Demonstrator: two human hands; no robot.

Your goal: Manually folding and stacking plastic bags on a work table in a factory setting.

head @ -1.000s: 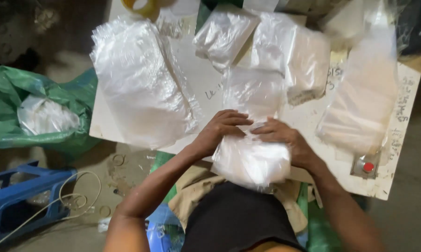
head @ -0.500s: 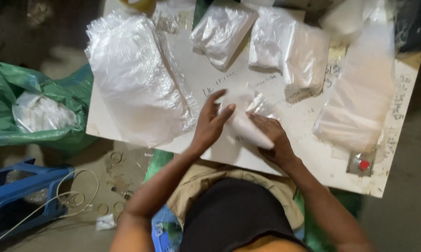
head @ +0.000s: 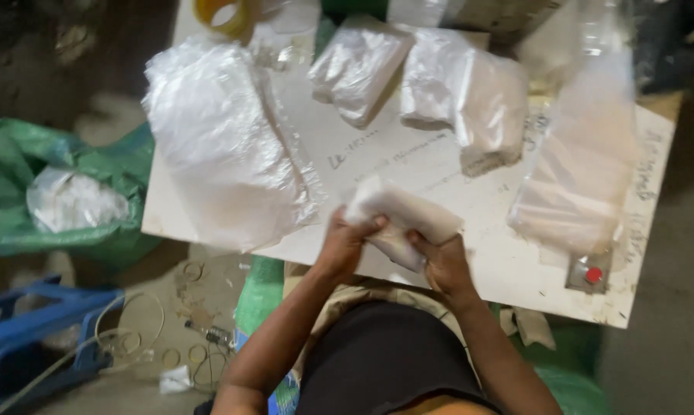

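Observation:
Both my hands grip a folded bundle of clear plastic bags (head: 404,217) just above the near edge of a white board (head: 431,165). My left hand (head: 345,240) holds the bundle's left end, thumb on top. My right hand (head: 439,261) clasps its lower right side from beneath. The bundle is squeezed into a compact, tilted roll.
A big heap of clear bags (head: 220,142) lies on the board's left. Smaller stacks (head: 358,65) (head: 477,100) sit at the back, another pile (head: 585,165) at right. A small red-capped item (head: 591,274) rests near the right corner. A green sack (head: 62,192) and blue crate (head: 24,338) are on the floor.
The flat bag that my hands pressed on the board has been folded up into a compact bundle and lifted slightly, now gripped by both hands.

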